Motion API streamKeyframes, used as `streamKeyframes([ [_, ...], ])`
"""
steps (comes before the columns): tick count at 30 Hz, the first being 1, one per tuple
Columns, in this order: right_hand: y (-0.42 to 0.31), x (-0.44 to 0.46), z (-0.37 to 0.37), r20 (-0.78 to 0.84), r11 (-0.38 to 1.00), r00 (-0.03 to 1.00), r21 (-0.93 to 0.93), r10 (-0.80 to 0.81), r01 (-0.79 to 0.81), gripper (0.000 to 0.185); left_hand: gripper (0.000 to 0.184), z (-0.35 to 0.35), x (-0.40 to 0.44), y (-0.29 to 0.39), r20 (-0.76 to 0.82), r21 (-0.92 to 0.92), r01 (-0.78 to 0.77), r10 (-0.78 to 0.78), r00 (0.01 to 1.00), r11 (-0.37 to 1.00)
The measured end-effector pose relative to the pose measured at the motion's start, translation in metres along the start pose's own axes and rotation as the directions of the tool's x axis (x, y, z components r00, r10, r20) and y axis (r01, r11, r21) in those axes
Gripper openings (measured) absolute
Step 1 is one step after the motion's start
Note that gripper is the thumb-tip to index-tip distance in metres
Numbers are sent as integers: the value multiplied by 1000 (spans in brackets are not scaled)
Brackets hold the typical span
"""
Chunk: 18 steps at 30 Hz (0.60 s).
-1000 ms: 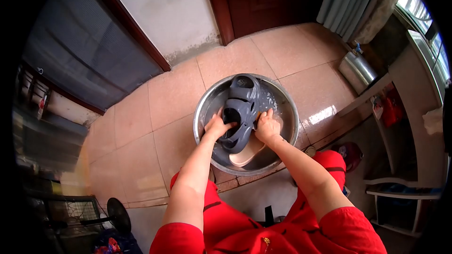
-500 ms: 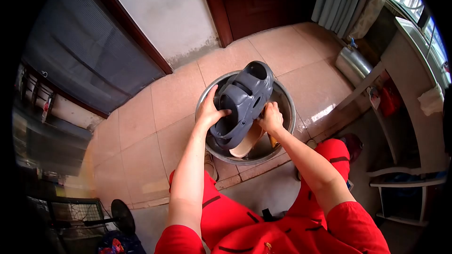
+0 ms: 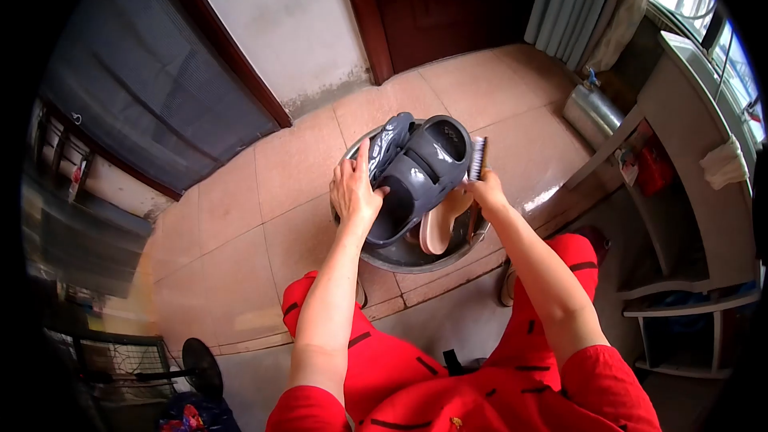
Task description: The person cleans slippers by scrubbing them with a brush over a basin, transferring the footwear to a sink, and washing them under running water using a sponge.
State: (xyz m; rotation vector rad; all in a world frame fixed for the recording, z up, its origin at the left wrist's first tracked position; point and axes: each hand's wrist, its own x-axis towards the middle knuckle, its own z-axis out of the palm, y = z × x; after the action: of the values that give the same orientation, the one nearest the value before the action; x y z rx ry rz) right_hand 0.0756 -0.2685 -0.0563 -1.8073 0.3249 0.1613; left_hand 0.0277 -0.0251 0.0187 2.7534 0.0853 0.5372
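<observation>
A large dark grey slipper (image 3: 428, 164) is held over a metal basin (image 3: 416, 262) by my left hand (image 3: 357, 192), its thumb at the foot opening and its fingers along the left side. My right hand (image 3: 488, 190) is closed on a scrubbing brush (image 3: 478, 158), whose white bristles face the slipper's right side. Behind the held slipper, a second dark grey slipper (image 3: 390, 142) leans near my left fingertips. Lower in the basin rests a beige-pink slipper (image 3: 437, 230), partly covered by the grey one.
Under the basin lies a tiled floor (image 3: 232, 232), wet at the right. A metal cylinder (image 3: 594, 114) and a pale shelf unit (image 3: 680, 136) stand to the right. At lower left is a black fan-like object (image 3: 202, 368). A dark red door (image 3: 448, 16) stands ahead.
The held slipper has turned and lowered, uncovering the second grey slipper and more of the beige-pink one. My right hand has moved right and up, bringing the brush into sight.
</observation>
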Motion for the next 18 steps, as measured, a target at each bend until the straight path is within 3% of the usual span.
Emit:
streamKeyframes([
  [4, -10, -8, -21, -60, 992, 998, 125, 1, 6, 18, 99, -3, -7, 7, -60, 27, 52, -51, 997, 998],
  [5, -12, -12, -24, -25, 956, 998, 288, 61, -51, 18, 98, -4, -8, 9, -90, 55, 71, -66, 994, 996],
  [6, -21, -21, -25, 21, 891, 993, 441, 115, -112, 19, 98, -4, -10, 11, -95, 53, 72, -67, 993, 996],
  [8, -20, -25, -21, 130, 856, 987, 497, 90, -144, 25, 94, -3, -16, 19, -127, 112, 74, -60, 990, 991],
  [10, -33, -44, -11, 110, 840, 992, 530, 67, -115, 32, 81, 4, -24, 27, -141, 191, 1, 26, 990, 982],
  [12, -39, -57, -8, 110, 863, 993, 498, 40, -90, 50, 87, 16, -28, 33, -115, 249, -17, 47, 992, 968],
  [14, -34, -53, -2, 54, 904, 997, 422, 52, -70, 53, 79, 28, -35, 41, -119, 232, -88, 118, 986, 969],
  [16, -37, -42, 7, 5, 925, 998, 376, -56, 50, 57, 76, 37, -41, 45, -31, 162, -90, 97, 995, 983],
  [18, -40, -39, 13, -70, 987, 984, -10, -162, 162, 64, 79, 31, -38, 40, 100, 26, 40, -43, 994, 999],
])
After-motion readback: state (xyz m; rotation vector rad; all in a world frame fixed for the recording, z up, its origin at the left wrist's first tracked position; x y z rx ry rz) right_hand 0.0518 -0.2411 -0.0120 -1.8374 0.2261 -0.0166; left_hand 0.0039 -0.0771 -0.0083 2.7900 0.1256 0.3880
